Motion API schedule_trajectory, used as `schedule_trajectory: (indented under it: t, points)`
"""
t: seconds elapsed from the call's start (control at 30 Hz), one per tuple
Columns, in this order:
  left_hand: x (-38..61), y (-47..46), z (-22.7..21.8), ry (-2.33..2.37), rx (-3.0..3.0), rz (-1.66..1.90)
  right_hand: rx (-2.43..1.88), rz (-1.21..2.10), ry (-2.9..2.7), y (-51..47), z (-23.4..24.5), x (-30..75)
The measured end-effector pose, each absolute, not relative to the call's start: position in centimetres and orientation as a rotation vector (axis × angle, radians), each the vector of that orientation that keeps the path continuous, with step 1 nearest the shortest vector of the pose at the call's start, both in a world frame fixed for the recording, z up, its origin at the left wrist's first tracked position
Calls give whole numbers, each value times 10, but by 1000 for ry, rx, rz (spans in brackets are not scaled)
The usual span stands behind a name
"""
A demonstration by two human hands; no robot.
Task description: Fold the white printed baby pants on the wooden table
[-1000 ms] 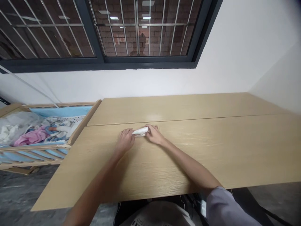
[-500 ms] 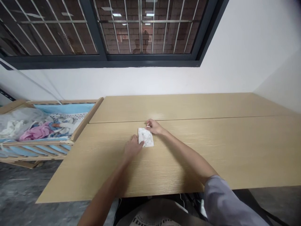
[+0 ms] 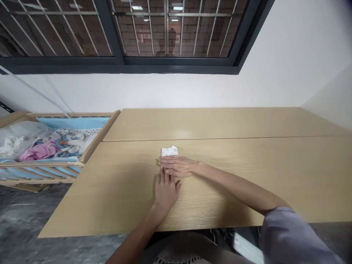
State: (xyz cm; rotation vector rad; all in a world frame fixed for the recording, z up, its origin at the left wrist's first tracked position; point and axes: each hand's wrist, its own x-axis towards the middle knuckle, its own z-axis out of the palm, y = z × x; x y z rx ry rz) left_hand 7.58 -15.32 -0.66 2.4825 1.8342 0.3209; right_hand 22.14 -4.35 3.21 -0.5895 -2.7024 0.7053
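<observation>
A small white piece of paper with faint grey marks lies flat on the wooden table. My right hand rests flat across its middle, fingers stretched out to the left, holding nothing. Just below, my left hand lies palm down with its fingers spread, the tips reaching the lower part of the paper under the right hand. Only the paper's upper strip shows; my hands cover the rest.
On the left stands a wooden crib with blue lining, holding a pink cloth, other fabrics and a clear plastic bag. A barred window is in the wall behind. A white box-like object sits below the table's front edge.
My right hand has let go of the paper's upper right corner and now lies flat over its middle. My left hand has moved from the left edge to below the paper, fingers spread.
</observation>
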Motion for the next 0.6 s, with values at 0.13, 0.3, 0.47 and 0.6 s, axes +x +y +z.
schedule_trajectory:
  t: [0.13, 0.3, 0.47, 0.6]
  points:
    - [76, -151, -7, 1853, 2508, 295, -656, 762, -2701, -30, 12, 234]
    - [76, -149, -1, 1878, 2532, 174, -699, 635, -2709, 1, 5, 249]
    - [76, -151, -2, 1881, 2543, 177, -845, 622, -2640, 20, 2, 254]
    - [65, -140, 13, 1820, 2502, 270, -943, 596, -2535, 23, 4, 256]
